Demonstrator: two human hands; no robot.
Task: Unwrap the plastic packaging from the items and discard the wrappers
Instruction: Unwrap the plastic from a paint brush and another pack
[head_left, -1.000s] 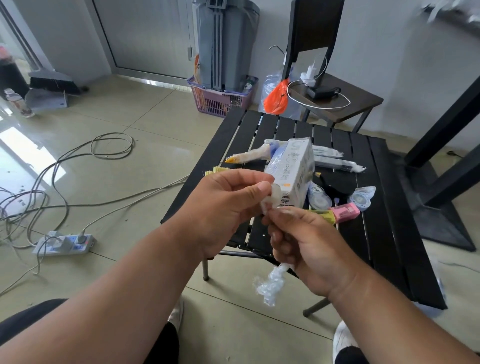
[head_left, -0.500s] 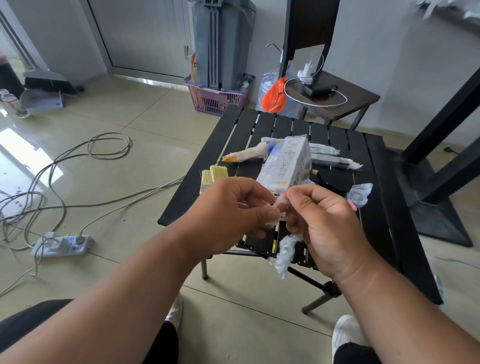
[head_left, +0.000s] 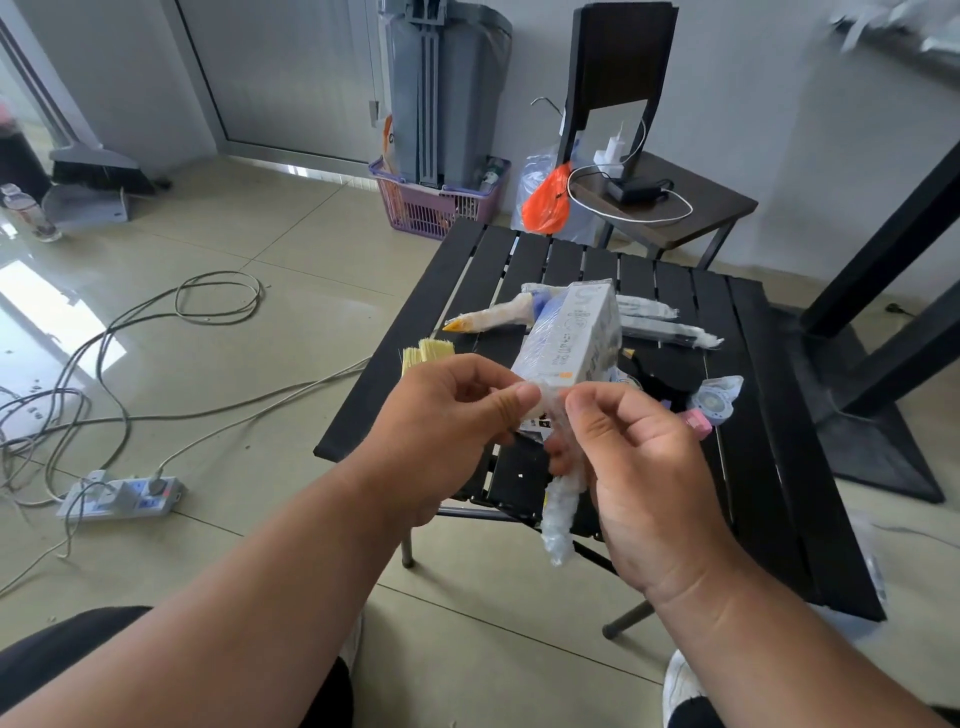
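So the box (head_left: 571, 340) is up in the air over the near edge of the desk (head_left: 748, 467), still mostly in its film, and both hands are working its near end. Left hand (head_left: 447, 421) has thumb and fingers pinched on the bottom corner of the box, right hand (head_left: 628, 467) is pinching the film right next to it, with a twisted tail of wrap (head_left: 561, 509) hanging down out of that fist. Main worry imo: the left grip is only on one corner, so if the right hand yanks hard the box could pivot out and drop onto the floor, or land on the other wrapped stuff like the pens (head_left: 660, 325) and the tape roll (head_left: 714, 400) and knock them off the edge. Cling film also tends to stretch and snap instead of peeling, so the tail might tear off and leave the rest stuck on, and then you have to hunt for a new edge. And that dangling tail could easily get dropped on the floor near the cables (head_left: 156, 374) instead of being binned. I can't tell how much film is loose on the far side.
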